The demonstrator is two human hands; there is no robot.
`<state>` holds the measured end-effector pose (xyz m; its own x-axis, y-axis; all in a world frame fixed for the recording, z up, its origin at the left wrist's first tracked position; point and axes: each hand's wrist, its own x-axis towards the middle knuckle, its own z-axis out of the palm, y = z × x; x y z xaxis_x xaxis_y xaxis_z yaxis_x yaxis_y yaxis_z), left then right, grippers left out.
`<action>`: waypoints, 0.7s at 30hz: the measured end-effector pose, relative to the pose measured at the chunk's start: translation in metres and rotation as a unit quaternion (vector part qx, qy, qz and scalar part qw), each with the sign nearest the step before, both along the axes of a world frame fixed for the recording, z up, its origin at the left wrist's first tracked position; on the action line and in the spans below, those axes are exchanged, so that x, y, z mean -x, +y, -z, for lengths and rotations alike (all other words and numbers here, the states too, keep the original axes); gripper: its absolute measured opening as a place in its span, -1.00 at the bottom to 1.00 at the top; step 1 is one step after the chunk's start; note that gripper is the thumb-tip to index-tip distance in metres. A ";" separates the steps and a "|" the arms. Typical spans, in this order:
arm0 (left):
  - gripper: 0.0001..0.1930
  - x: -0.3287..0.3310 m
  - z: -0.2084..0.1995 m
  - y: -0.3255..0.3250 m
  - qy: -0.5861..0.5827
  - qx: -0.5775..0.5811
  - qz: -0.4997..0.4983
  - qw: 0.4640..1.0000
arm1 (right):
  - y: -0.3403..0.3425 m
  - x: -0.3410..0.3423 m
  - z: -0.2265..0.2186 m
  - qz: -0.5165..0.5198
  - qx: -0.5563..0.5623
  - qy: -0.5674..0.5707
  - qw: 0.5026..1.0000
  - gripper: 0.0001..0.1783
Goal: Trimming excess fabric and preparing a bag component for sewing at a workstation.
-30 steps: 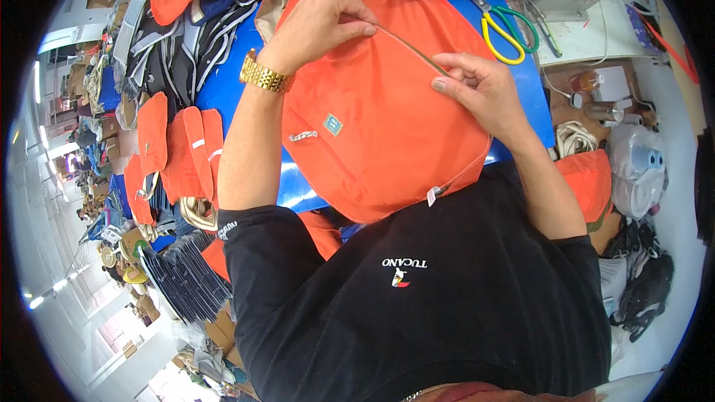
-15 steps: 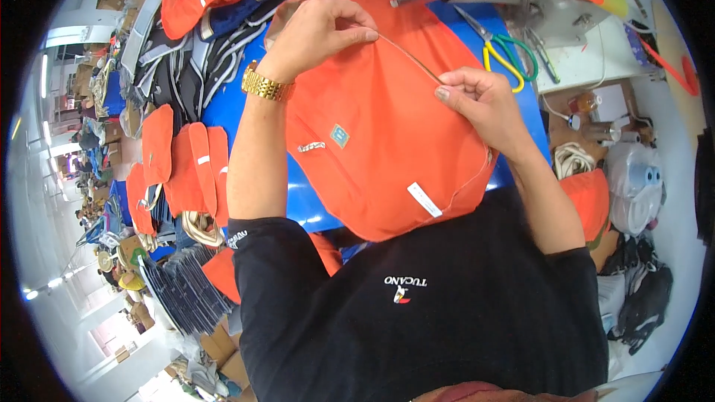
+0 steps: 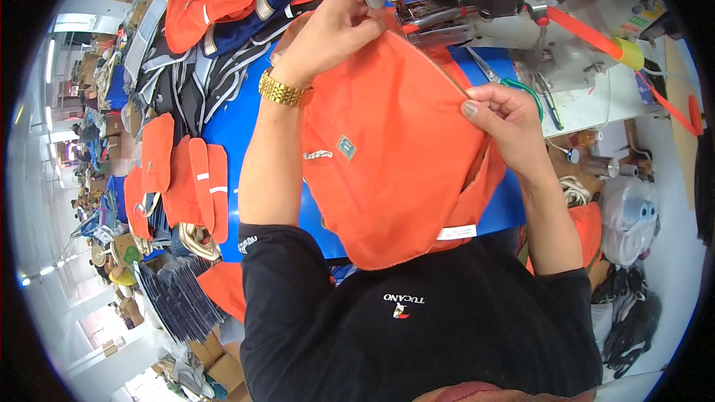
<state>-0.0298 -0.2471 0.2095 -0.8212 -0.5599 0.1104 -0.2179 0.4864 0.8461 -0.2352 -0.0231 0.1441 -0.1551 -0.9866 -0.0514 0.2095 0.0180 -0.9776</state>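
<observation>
An orange fabric piece [image 3: 395, 141] hangs from both hands, its upper edge drawn into a straight line between them. My left hand [image 3: 339, 33], with a gold watch [image 3: 285, 89] at the wrist, pinches that edge close beside the sewing machine [image 3: 447, 18]. At the other end, my right hand [image 3: 500, 115] grips the edge between thumb and fingers. The fabric carries a small grey-green diamond patch [image 3: 346, 147], a short patterned strip [image 3: 318, 155] and a white label [image 3: 456, 233] near its lower edge. Its lower part drapes toward my black shirt.
Scissors [image 3: 484, 67] with a green handle lie beyond my right hand, partly hidden, beside thread snips [image 3: 550, 100]. Orange pieces [image 3: 197, 179] and dark grey-edged pieces [image 3: 197, 78] lie to the left. A blue tabletop [image 3: 261, 171] lies under the work.
The view has shifted, and the sewing machine appears larger. Both hands have brought the fabric edge nearer the machine. The lower fabric has swung, and its label sits lower and more level.
</observation>
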 end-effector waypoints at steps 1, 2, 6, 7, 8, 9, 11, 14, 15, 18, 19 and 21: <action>-0.72 0.001 0.001 -0.001 -0.002 0.000 0.000 1.000 | -0.001 0.000 0.001 0.002 0.011 -0.013 1.000 -0.81; -0.71 0.004 0.003 -0.002 0.001 0.009 -0.011 1.000 | -0.002 0.000 0.003 0.001 0.010 -0.015 1.000 -0.81; -0.69 0.013 0.012 -0.010 0.039 0.048 -0.008 0.998 | -0.007 -0.005 0.010 0.031 0.023 -0.038 0.999 -0.80; -0.69 0.016 0.015 -0.012 0.041 0.045 -0.004 0.998 | -0.009 -0.007 0.011 0.038 0.030 -0.040 0.998 -0.80; -0.69 0.016 0.014 -0.012 0.061 0.018 -0.003 0.998 | -0.010 -0.012 0.010 0.047 0.024 -0.045 0.998 -0.80; -0.68 0.016 0.013 -0.013 0.081 -0.009 -0.002 0.997 | -0.012 -0.016 0.009 0.047 0.024 -0.047 0.997 -0.80; -0.68 0.019 0.017 -0.023 0.079 0.020 0.003 0.997 | -0.017 -0.020 0.008 0.052 0.033 -0.063 0.996 -0.78; -0.67 0.026 0.021 -0.033 0.059 0.126 -0.006 0.990 | -0.021 -0.024 0.010 0.051 0.034 -0.082 0.995 -0.78; -0.67 0.029 0.022 -0.036 0.043 0.178 -0.016 0.983 | -0.022 -0.026 0.010 0.052 0.038 -0.088 0.994 -0.77; -0.67 0.031 0.025 -0.039 0.031 0.233 -0.026 0.972 | -0.025 -0.031 0.011 0.057 0.047 -0.092 0.993 -0.78; -0.67 0.030 0.026 -0.039 0.034 0.235 -0.029 0.971 | -0.027 -0.031 0.011 0.057 0.047 -0.092 0.993 -0.78; -0.68 0.014 0.038 -0.053 0.026 0.266 -0.063 0.962 | -0.030 -0.033 0.010 0.048 0.052 -0.043 0.997 -0.78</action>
<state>-0.0437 -0.2997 0.1720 -0.7360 -0.5071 0.4486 -0.2668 0.8262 0.4961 -0.2022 -0.0529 0.1339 -0.2485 -0.9681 0.0328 0.2878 -0.1061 -0.9518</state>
